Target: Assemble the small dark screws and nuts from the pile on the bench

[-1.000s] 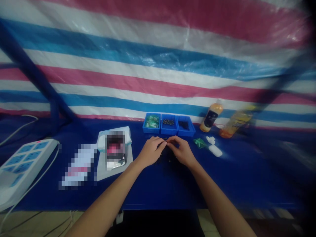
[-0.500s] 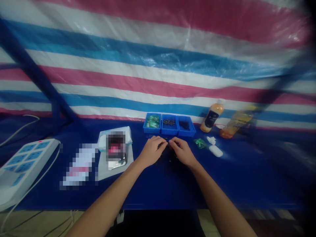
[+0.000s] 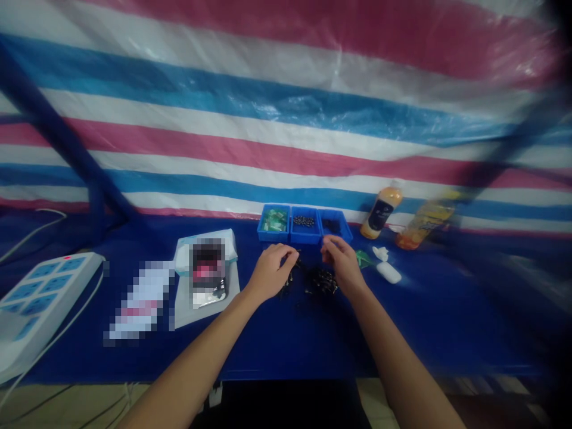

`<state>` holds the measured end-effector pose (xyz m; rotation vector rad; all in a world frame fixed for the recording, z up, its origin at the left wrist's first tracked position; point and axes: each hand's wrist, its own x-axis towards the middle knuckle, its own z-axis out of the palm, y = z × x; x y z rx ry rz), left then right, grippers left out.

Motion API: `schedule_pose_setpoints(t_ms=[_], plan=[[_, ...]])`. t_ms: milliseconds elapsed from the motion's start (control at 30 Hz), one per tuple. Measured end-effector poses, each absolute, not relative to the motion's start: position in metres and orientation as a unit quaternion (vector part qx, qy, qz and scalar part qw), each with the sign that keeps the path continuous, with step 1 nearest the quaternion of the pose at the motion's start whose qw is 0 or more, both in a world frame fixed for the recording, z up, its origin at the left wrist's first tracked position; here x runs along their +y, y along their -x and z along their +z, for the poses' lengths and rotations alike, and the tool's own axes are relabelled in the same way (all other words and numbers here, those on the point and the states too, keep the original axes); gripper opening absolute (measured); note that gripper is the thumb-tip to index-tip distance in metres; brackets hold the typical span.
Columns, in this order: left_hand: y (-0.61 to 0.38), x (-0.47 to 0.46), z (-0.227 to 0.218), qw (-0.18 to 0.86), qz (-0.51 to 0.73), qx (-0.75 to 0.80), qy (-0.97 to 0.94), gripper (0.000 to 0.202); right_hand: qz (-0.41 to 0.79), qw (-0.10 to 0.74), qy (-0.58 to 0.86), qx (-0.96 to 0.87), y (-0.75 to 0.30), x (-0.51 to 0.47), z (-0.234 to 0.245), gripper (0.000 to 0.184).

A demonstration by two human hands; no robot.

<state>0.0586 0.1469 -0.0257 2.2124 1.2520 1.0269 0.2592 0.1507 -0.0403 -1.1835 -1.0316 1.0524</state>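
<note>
**Clock:** 12 is the far edge of the table, taken from the pile.

**Left hand** (image 3: 270,274)**:** at 9 from the pile, fingers curled and pinching down over the scatter; whether it holds a piece, I cannot tell.

**Right hand** (image 3: 342,265)**:** at 1, raised just above the pile, fingers loosely apart, nothing seen in them.

**Dark parts:** a pile (image 3: 322,281) between the hands, with a looser scatter (image 3: 288,283) touching distance below the left fingertips. Possibly small fittings; too small to say.

**Tray** (image 3: 273,239)**:** blue, three compartments, at 12. Green packets (image 3: 274,220) sit in the left, dark beads (image 3: 304,221) in the middle, dark bits (image 3: 331,225) in the right.

**Surface:** blue cloth (image 3: 402,322).
- At 2: green scrap (image 3: 363,258), white scrap (image 3: 380,253), white oval case (image 3: 388,272).
- Further out at 2: orange bottle (image 3: 381,213) and blurred yellow bottle (image 3: 424,225), both near the far edge.
- At 9: pixelated box (image 3: 208,271) on a pale sheet (image 3: 205,313), pixelated packet (image 3: 140,301), power strip (image 3: 49,286) with its cable (image 3: 49,339).

**Room:** striped pink, white and blue tarp (image 3: 286,137) behind the table, a blue pole (image 3: 58,131) slanting across it at far left.
</note>
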Motion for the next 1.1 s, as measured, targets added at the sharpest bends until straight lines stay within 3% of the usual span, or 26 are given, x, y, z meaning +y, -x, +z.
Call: schedule_pose_setpoints(t_ms=[100, 433, 633, 833, 1100], plan=[[-0.059, 0.147, -0.026, 0.194, 0.363, 0.448, -0.793, 0.032, 0.447, 0.578, 0.521, -0.442, -0.264, 0.15, -0.037, 0.057], [-0.055, 0.155, -0.038, 0.15, 0.349, 0.494, -0.782, 0.022, 0.29, 0.456, 0.592, -0.597, -0.265, 0.149, -0.041, 0.031], [-0.052, 0.157, -0.044, 0.131, 0.307, 0.534, -0.777, 0.02, 0.109, 0.27, 0.652, -0.7, -0.273, 0.146, -0.044, 0.02], [-0.05, 0.157, -0.052, 0.146, 0.243, 0.536, -0.795, 0.035, 0.101, 0.206, 0.658, -0.717, -0.279, 0.142, -0.04, 0.027], [-0.052, 0.15, -0.061, 0.183, 0.196, 0.481, -0.834, 0.053, 0.114, 0.15, 0.647, -0.739, -0.287, 0.137, -0.039, 0.016]])
